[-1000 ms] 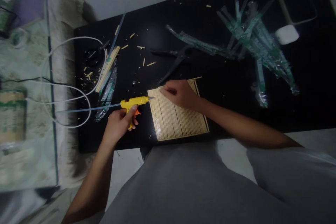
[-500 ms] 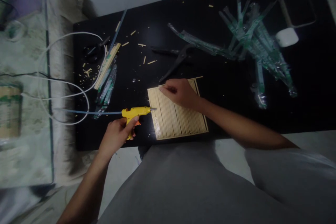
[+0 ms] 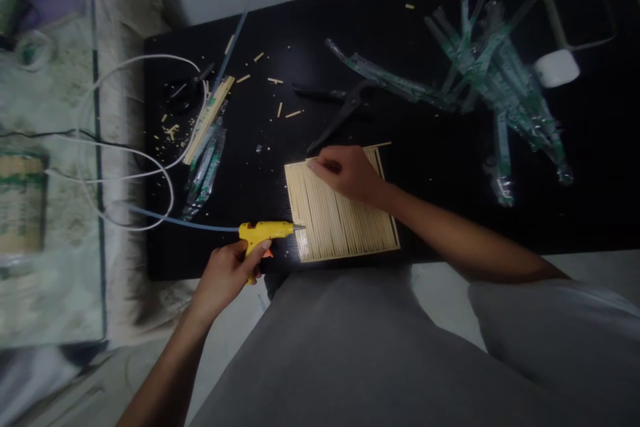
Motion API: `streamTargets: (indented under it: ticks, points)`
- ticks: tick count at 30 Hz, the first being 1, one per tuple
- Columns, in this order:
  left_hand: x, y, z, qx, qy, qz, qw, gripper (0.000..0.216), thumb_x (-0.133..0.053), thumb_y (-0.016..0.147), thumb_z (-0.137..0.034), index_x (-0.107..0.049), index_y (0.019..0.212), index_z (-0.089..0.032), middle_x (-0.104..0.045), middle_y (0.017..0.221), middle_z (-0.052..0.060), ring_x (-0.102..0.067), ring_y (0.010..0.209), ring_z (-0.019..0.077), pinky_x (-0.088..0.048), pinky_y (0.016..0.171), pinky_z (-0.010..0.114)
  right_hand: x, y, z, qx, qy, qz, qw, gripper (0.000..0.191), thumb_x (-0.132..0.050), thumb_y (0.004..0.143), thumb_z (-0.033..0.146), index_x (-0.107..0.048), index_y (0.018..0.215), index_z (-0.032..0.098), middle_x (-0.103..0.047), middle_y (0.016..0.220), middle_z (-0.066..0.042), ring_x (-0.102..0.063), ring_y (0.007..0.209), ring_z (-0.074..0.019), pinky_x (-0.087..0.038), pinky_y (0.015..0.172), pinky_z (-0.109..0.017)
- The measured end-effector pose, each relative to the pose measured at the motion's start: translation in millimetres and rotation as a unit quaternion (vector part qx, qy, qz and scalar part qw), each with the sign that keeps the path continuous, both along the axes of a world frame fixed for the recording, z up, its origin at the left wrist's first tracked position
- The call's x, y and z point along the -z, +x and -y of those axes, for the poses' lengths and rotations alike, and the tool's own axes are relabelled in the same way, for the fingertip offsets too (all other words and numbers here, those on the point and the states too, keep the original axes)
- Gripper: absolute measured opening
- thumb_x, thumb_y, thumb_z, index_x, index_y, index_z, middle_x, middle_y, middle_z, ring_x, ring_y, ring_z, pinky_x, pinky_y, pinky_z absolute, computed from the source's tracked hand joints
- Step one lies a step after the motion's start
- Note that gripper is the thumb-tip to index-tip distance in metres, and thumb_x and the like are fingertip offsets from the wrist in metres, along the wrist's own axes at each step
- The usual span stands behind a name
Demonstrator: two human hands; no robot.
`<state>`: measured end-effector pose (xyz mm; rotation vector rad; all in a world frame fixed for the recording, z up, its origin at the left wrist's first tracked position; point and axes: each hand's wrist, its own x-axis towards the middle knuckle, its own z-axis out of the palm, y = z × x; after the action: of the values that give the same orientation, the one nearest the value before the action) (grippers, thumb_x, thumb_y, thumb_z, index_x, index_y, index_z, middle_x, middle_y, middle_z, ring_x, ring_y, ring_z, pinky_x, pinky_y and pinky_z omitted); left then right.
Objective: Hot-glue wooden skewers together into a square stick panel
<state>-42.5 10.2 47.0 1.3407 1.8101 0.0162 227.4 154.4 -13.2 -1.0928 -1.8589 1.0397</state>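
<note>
A square mat of thin wooden sticks [image 3: 350, 227] lies on the black table [image 3: 425, 167] near its front edge. My left hand [image 3: 227, 273] is wrapped round the grip of a yellow glue gun [image 3: 265, 232]. The gun's nozzle touches the mat's left edge, low down. A pale glue stick sticks out behind the gun to the left. My right hand [image 3: 345, 172] rests on the mat's top left part, fingers curled and pressing down on the sticks.
Black scissors [image 3: 340, 110] lie just beyond the mat. Loose sticks and wrappers [image 3: 207, 130] lie at the left with small cut bits. Several green plastic wrappers [image 3: 490, 80] spread at the right, beside a white box [image 3: 556, 68]. A white cord [image 3: 125, 167] loops off the left edge.
My left hand has drawn the glue gun down along the mat's left edge, from the top corner toward the bottom. My right hand has stayed on the mat.
</note>
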Motion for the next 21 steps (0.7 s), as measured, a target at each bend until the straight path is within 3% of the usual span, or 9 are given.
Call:
streamTargets:
  ticks: [21]
  points:
    - [2.5, -9.8, 34.5, 0.001, -0.005, 0.037, 0.999, 0.050, -0.065, 0.091, -0.065, -0.068, 0.067, -0.021, -0.073, 0.059, 0.003, -0.067, 0.048, 0.0165, -0.049, 0.050, 0.025, 0.2, -0.2, -0.4, 0.005, -0.003, 0.004, 1.000, 0.040, -0.062, 0.095, 0.034, -0.042, 0.062, 0.022, -0.044, 0.061, 0.005, -0.040, 0.061, -0.0111, -0.032, 0.066, -0.031]
